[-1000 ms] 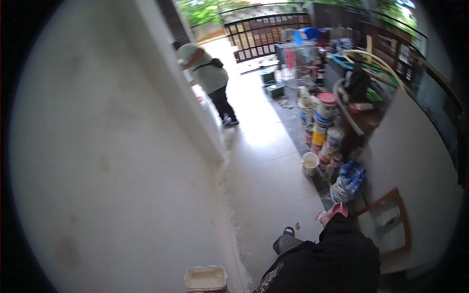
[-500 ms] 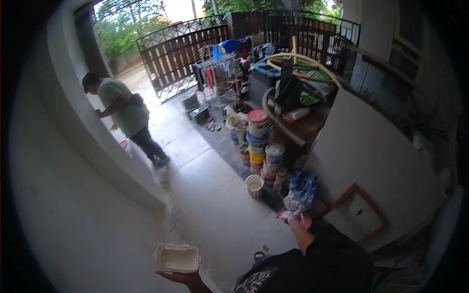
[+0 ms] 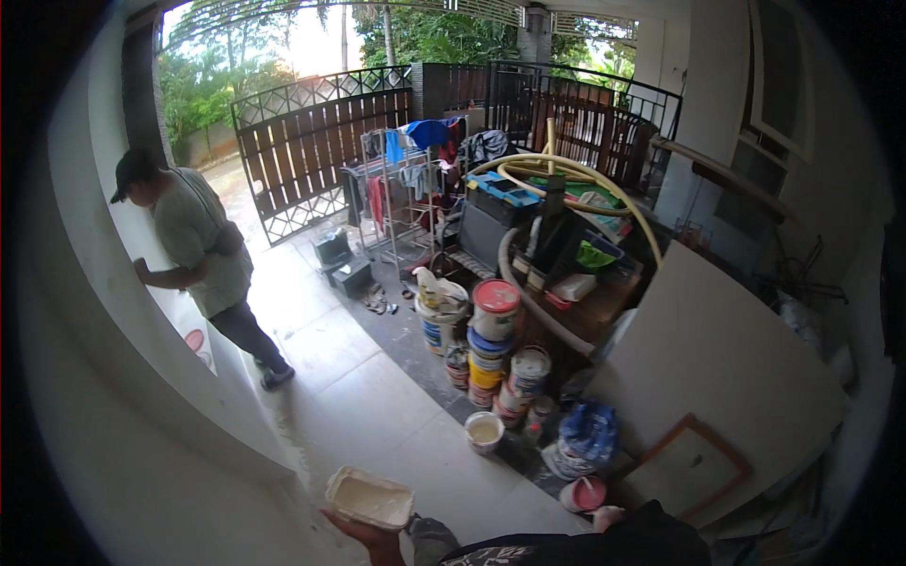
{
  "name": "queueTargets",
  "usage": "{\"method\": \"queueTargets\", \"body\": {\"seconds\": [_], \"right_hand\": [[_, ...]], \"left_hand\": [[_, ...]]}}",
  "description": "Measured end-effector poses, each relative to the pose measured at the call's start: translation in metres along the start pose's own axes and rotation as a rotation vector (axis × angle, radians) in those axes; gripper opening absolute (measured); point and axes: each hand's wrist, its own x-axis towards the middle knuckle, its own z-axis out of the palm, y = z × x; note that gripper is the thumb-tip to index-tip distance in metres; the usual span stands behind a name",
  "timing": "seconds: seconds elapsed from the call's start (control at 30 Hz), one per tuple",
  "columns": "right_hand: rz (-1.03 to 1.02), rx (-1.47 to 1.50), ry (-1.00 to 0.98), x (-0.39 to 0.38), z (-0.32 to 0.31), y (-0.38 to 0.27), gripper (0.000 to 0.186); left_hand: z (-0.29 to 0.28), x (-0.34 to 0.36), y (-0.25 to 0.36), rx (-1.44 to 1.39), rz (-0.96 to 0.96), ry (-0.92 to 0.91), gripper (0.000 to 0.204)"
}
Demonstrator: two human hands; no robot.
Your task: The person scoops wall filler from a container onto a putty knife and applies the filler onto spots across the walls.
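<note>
My left hand (image 3: 366,536) is wrapped round the underside of a rectangular off-white plastic tub (image 3: 370,500), which holds pale, creamy paste and is slightly tilted. At the lower right, my right hand (image 3: 609,517) shows only in small part beside my dark sleeve. Its fingers look curled in; anything in them is hidden. Just beyond it stands a small white bucket with a pinkish-red top (image 3: 585,493). A round white bucket of cream-coloured paste (image 3: 485,431) sits on the floor farther ahead.
A white wall (image 3: 170,406) runs along my left, where another person (image 3: 198,241) stands with a hand against it. Stacked paint buckets (image 3: 491,344), a blue bag (image 3: 590,431) and a leaning white board (image 3: 727,358) line the right. A laundry rack (image 3: 401,189) stands near the gate.
My view has tilted up. The tub in my left hand is turned slightly. My right hand, earlier showing a red-and-white object, has drawn back and is mostly hidden. The other person's pose has shifted.
</note>
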Motion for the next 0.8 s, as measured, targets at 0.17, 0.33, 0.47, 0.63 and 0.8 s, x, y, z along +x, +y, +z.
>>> {"method": "queueTargets", "body": {"seconds": [0.17,0.33,0.47,0.63,0.8], "right_hand": [[0.288,-0.108,0.035,-0.088,0.015,-0.033,0.054],[0.373,0.786,-0.581,-0.236,-0.040,-0.203,0.036],[0.162,0.580,-0.509,-0.290,-0.022,-0.287,0.023],[-0.023,0.468,-0.779,-0.378,0.016,-0.421,0.014],[-0.555,0.861,-1.135,-0.451,0.074,-0.625,0.017]], "left_hand": [[0.034,0.133,0.031,0.082,-0.077,-0.051,0.078],[0.091,0.258,0.047,0.250,-0.158,-0.101,0.076],[0.112,0.350,0.045,0.202,-0.136,-0.136,0.075],[0.122,0.437,0.034,0.159,-0.021,-0.097,0.075],[0.128,0.537,0.031,0.156,0.021,0.002,0.073]]}}
